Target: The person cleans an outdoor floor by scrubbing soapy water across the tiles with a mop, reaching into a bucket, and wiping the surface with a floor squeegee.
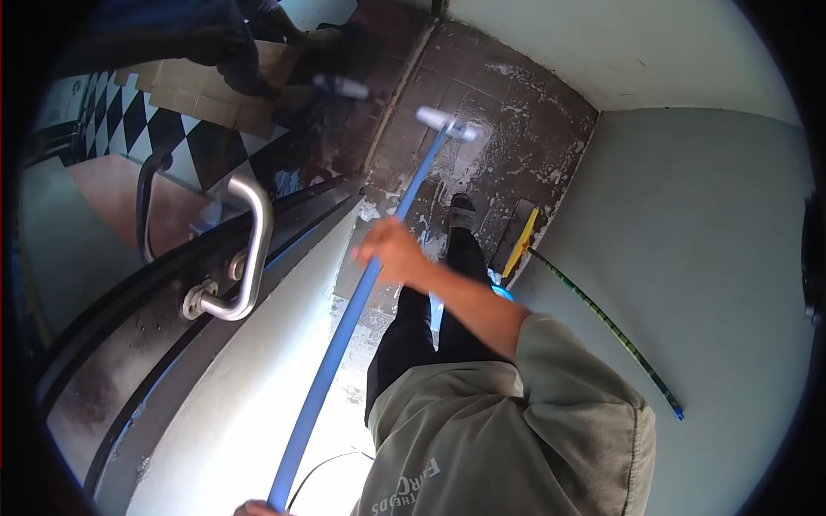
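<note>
A long blue pole [331,357] runs from the bottom edge up to a white brush head [446,124], which rests on the wet, foamy brown tile floor [516,129]. Partway along the pole, my right hand [391,249] has its fingers wrapped round it. Lower down, at the bottom edge of the view, my left hand [256,508] shows only in part, at the pole's lower end and closed on it.
At the left is a glass door with a curved metal handle [255,249], showing dark shapes and checkered tiles. A yellow squeegee [520,245] with a green patterned pole [607,320] leans by the grey wall [705,232]. Something blue [502,293] lies near my legs.
</note>
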Tool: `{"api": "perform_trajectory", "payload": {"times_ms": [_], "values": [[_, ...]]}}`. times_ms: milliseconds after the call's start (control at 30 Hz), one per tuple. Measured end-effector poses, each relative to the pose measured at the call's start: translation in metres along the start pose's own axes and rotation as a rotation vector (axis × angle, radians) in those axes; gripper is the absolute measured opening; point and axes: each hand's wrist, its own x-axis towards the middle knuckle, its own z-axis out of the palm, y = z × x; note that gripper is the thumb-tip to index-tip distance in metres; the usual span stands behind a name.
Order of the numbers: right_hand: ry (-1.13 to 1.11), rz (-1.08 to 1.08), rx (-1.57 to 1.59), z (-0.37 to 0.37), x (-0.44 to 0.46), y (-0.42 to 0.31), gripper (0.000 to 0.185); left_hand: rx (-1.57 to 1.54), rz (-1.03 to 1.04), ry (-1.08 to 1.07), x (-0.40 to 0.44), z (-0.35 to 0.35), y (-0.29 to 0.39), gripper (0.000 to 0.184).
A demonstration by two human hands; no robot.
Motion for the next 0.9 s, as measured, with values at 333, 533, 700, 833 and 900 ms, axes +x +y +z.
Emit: {"api": "perform_trajectory", "payload": {"times_ms": [333, 533, 700, 833, 900], "values": [[0.118, 0.0, -0.594, -0.222, 0.055, 0.239, 0.034, -0.02, -0.14, -0.019, 0.054, 0.175, -0.229, 0.042], [0.129, 0.113, -0.387, -0.157, 0.017, 0.217, 0.031, 0.109, -0.14, -0.03, 0.03, 0.143, -0.185, 0.043], [0.182, 0.152, -0.134, -0.023, -0.034, 0.08, 0.027, 0.143, 0.036, 0.026, -0.014, 0.044, -0.072, 0.045], [0.117, 0.142, 0.059, 0.057, -0.075, -0.038, 0.027, 0.051, 0.085, -0.236, -0.036, -0.021, 0.033, 0.031], [0.087, 0.146, 0.052, 0.079, -0.092, -0.063, 0.026, 0.012, 0.132, -0.207, -0.054, -0.037, 0.057, 0.032]]}}
